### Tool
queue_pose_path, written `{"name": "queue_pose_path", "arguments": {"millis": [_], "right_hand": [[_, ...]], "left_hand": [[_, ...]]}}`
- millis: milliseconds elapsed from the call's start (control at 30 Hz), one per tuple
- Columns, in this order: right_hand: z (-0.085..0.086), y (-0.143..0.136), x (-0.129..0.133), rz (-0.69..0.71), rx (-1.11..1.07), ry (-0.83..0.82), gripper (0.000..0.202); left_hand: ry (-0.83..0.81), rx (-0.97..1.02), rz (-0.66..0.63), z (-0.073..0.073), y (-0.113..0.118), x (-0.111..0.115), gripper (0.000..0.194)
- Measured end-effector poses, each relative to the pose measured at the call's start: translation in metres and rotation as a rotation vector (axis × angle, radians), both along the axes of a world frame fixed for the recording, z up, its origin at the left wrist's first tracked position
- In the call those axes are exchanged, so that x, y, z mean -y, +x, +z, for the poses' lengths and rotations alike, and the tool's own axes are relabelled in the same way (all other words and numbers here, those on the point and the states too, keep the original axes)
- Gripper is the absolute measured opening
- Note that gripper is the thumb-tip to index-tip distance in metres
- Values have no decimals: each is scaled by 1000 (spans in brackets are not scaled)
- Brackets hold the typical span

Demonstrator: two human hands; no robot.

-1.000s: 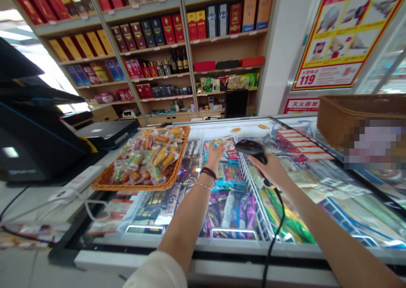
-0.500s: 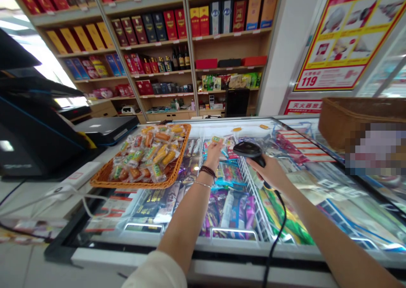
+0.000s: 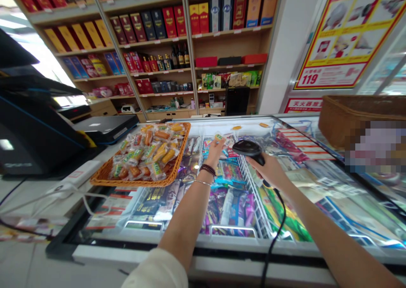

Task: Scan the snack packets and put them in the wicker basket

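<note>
Both arms stretched forward, nearly parallel. Left hand (image 3: 216, 149) raised, back toward camera, fingers (image 3: 218, 141) pinched together at the tips; bead bracelet and thin bangle on the wrist. Right hand (image 3: 269, 169) just beside it, lower, palm turned inward, fingers curled shut into a grip, thumb on top. Right forearm bare.

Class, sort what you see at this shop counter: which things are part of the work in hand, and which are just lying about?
In use:
left hand holding a small snack packet
right hand gripping the barcode scanner

Lying about:
wicker tray of snacks
glass-topped freezer
brown basket
boxes on the shelves
black till
</note>
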State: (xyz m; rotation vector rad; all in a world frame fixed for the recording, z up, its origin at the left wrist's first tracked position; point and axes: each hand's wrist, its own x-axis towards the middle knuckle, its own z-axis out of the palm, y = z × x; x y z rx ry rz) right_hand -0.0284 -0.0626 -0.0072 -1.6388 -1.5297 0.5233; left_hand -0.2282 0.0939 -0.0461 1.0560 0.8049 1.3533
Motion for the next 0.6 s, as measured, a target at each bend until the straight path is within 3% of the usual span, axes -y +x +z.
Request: {"name": "queue_pose_path", "arguments": {"millis": [300, 600], "right_hand": [[1, 0, -1, -2, 20, -24, 52], [6, -1, 3, 6, -39, -35, 54]], "left_hand": [[0, 21, -18, 4, 2, 4, 26], [37, -30, 13, -1, 5, 3, 36]]}}
